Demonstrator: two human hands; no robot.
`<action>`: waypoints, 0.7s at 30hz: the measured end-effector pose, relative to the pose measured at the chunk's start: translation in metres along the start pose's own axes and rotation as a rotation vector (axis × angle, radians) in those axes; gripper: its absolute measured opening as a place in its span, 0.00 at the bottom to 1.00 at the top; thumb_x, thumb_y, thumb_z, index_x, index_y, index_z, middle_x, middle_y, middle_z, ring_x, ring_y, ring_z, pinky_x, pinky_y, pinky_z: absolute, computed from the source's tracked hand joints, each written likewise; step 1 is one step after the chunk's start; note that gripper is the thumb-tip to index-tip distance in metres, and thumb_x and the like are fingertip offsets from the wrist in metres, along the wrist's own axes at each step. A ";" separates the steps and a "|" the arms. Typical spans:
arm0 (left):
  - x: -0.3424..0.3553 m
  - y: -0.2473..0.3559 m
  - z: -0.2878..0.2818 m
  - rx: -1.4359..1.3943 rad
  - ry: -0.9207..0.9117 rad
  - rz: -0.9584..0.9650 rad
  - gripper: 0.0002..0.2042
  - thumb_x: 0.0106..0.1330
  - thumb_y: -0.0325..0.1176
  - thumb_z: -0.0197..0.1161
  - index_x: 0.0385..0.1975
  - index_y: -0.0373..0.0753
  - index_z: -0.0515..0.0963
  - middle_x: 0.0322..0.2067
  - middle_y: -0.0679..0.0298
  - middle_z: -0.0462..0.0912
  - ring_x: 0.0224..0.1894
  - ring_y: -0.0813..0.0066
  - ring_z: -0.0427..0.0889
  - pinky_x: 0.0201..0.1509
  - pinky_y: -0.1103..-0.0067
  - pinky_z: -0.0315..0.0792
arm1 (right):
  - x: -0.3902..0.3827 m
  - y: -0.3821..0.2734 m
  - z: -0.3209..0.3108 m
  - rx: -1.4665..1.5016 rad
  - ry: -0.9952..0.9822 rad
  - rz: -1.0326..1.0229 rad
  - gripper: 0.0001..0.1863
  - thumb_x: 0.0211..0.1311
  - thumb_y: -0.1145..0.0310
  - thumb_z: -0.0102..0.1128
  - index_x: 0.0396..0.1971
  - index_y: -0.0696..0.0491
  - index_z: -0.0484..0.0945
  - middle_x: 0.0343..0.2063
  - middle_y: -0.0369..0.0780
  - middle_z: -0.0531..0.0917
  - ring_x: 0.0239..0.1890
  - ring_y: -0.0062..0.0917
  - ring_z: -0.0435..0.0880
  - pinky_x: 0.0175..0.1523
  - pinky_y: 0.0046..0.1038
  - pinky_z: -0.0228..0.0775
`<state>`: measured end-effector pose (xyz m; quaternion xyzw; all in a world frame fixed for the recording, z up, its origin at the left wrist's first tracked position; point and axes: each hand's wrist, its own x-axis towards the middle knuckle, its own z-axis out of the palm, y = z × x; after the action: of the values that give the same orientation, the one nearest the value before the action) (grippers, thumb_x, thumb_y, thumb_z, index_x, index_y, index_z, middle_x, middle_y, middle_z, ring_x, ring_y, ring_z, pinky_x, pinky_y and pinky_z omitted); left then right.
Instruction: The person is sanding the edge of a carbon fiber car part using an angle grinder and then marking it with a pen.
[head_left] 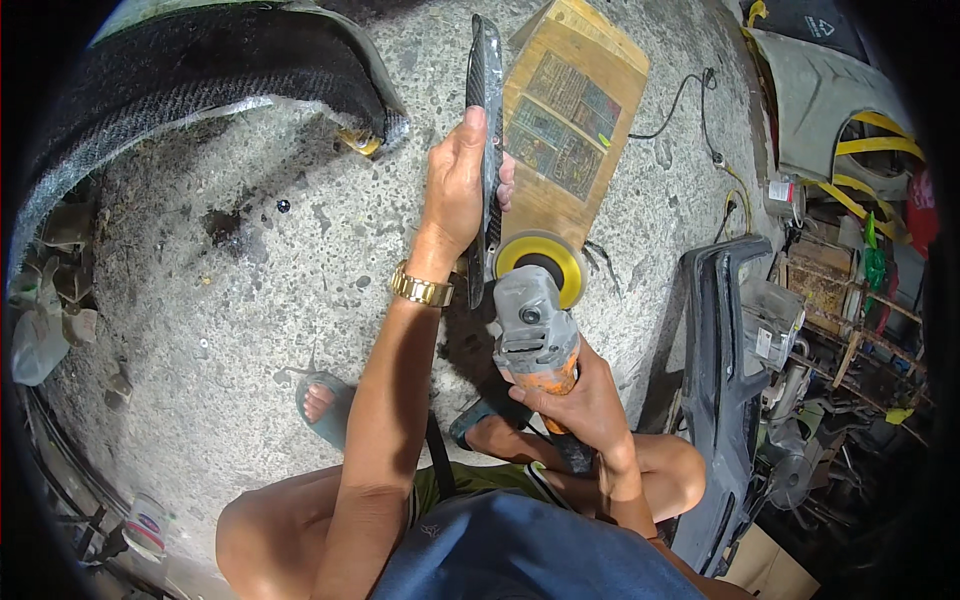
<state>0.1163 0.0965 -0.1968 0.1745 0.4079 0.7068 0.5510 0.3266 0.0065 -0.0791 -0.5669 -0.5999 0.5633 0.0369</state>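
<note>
From up on the head, one wide camera looks down at the left hand [456,190] and right hand [588,402], close by, and the floor [220,370].

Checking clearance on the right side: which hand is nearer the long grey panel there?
Right. The right hand, gripping the grinder, is left of the panel; the left hand, holding a black strip, is farther left.

Rough, speckled grey concrete floor [270,340] fills most of the frame, brightly lit in the middle and dimmer toward the edges, with a dark stain [224,226] left of centre and a rusty frame [818,268] amid shadowy clutter at right.
</note>
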 end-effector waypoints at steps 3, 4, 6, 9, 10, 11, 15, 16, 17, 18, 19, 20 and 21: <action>-0.001 0.000 0.000 -0.005 0.008 -0.001 0.29 0.78 0.60 0.41 0.35 0.36 0.71 0.20 0.62 0.75 0.17 0.77 0.73 0.21 0.80 0.71 | -0.001 -0.002 -0.001 -0.035 0.002 0.015 0.36 0.46 0.61 0.82 0.53 0.61 0.75 0.44 0.48 0.87 0.47 0.31 0.87 0.55 0.32 0.76; -0.001 0.001 0.000 -0.035 0.011 -0.002 0.27 0.77 0.60 0.44 0.33 0.38 0.71 0.19 0.65 0.75 0.17 0.80 0.73 0.20 0.81 0.70 | -0.001 -0.001 0.000 -0.036 0.002 0.015 0.36 0.46 0.61 0.82 0.53 0.61 0.75 0.44 0.48 0.87 0.47 0.31 0.87 0.55 0.32 0.76; -0.001 0.000 0.000 -0.066 0.013 -0.003 0.25 0.76 0.59 0.48 0.31 0.40 0.71 0.18 0.67 0.75 0.17 0.82 0.73 0.20 0.82 0.70 | 0.000 0.000 0.001 -0.023 -0.006 -0.002 0.36 0.46 0.61 0.82 0.53 0.61 0.75 0.44 0.48 0.87 0.47 0.31 0.87 0.55 0.33 0.76; -0.002 0.000 -0.001 -0.061 0.018 0.006 0.25 0.76 0.59 0.48 0.31 0.40 0.71 0.18 0.67 0.75 0.17 0.82 0.73 0.20 0.82 0.70 | 0.001 -0.005 0.004 -0.021 -0.033 0.036 0.33 0.47 0.71 0.80 0.54 0.60 0.75 0.45 0.40 0.86 0.48 0.21 0.82 0.57 0.29 0.73; -0.002 0.001 -0.001 -0.068 0.017 0.000 0.25 0.76 0.59 0.48 0.31 0.40 0.71 0.18 0.67 0.75 0.17 0.82 0.73 0.20 0.82 0.70 | 0.002 -0.005 0.004 -0.023 -0.032 0.036 0.33 0.47 0.71 0.80 0.54 0.60 0.75 0.45 0.40 0.86 0.48 0.21 0.82 0.57 0.29 0.73; -0.002 0.002 -0.001 -0.074 0.016 -0.005 0.25 0.76 0.59 0.48 0.31 0.40 0.71 0.18 0.67 0.75 0.16 0.82 0.73 0.20 0.82 0.70 | 0.002 -0.003 0.004 -0.002 -0.026 0.016 0.32 0.48 0.71 0.80 0.54 0.61 0.75 0.45 0.40 0.86 0.47 0.21 0.83 0.57 0.28 0.74; -0.001 0.003 0.000 -0.081 0.005 0.003 0.25 0.77 0.59 0.48 0.31 0.40 0.71 0.18 0.67 0.75 0.17 0.82 0.73 0.20 0.82 0.70 | -0.003 0.003 -0.003 0.077 -0.019 0.050 0.30 0.50 0.74 0.78 0.53 0.61 0.75 0.43 0.40 0.86 0.43 0.21 0.85 0.53 0.28 0.76; -0.001 0.002 -0.001 -0.063 -0.003 0.008 0.26 0.76 0.60 0.47 0.32 0.38 0.72 0.19 0.66 0.76 0.17 0.81 0.74 0.20 0.82 0.71 | -0.004 0.003 -0.007 0.080 -0.017 0.050 0.30 0.50 0.74 0.78 0.53 0.61 0.75 0.43 0.40 0.86 0.43 0.21 0.85 0.53 0.28 0.76; -0.001 0.002 -0.002 -0.045 -0.012 0.012 0.28 0.76 0.61 0.46 0.34 0.37 0.72 0.19 0.65 0.77 0.17 0.80 0.75 0.21 0.81 0.72 | -0.006 0.001 -0.011 0.144 0.000 0.110 0.30 0.48 0.73 0.79 0.53 0.61 0.76 0.43 0.41 0.87 0.44 0.22 0.84 0.53 0.28 0.76; -0.002 0.001 -0.004 -0.041 -0.018 0.009 0.28 0.76 0.61 0.46 0.34 0.37 0.72 0.19 0.65 0.77 0.17 0.80 0.75 0.21 0.81 0.72 | -0.008 0.001 -0.014 0.210 0.017 0.170 0.31 0.47 0.72 0.80 0.53 0.60 0.77 0.43 0.41 0.87 0.44 0.22 0.84 0.54 0.28 0.76; -0.004 0.004 -0.005 -0.056 -0.031 -0.011 0.29 0.76 0.62 0.45 0.36 0.36 0.73 0.20 0.64 0.78 0.18 0.79 0.76 0.22 0.80 0.74 | -0.010 0.006 -0.017 0.262 0.052 0.169 0.28 0.47 0.77 0.78 0.51 0.59 0.78 0.44 0.39 0.87 0.45 0.20 0.84 0.53 0.27 0.76; -0.006 0.007 -0.007 -0.070 -0.045 -0.033 0.31 0.75 0.64 0.44 0.39 0.34 0.74 0.21 0.64 0.78 0.18 0.77 0.77 0.23 0.79 0.75 | -0.012 0.008 -0.021 0.272 0.059 0.168 0.28 0.47 0.77 0.78 0.51 0.59 0.78 0.44 0.39 0.87 0.45 0.20 0.84 0.53 0.27 0.76; -0.008 0.006 -0.011 -0.069 -0.047 -0.083 0.36 0.73 0.67 0.42 0.44 0.32 0.74 0.22 0.62 0.80 0.19 0.75 0.79 0.26 0.77 0.78 | -0.014 0.007 -0.026 0.258 0.091 0.174 0.27 0.48 0.77 0.78 0.50 0.59 0.78 0.43 0.39 0.87 0.44 0.20 0.84 0.52 0.27 0.76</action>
<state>0.1076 0.0848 -0.1971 0.1549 0.3773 0.6927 0.5948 0.3537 0.0108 -0.0658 -0.6322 -0.4688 0.6107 0.0876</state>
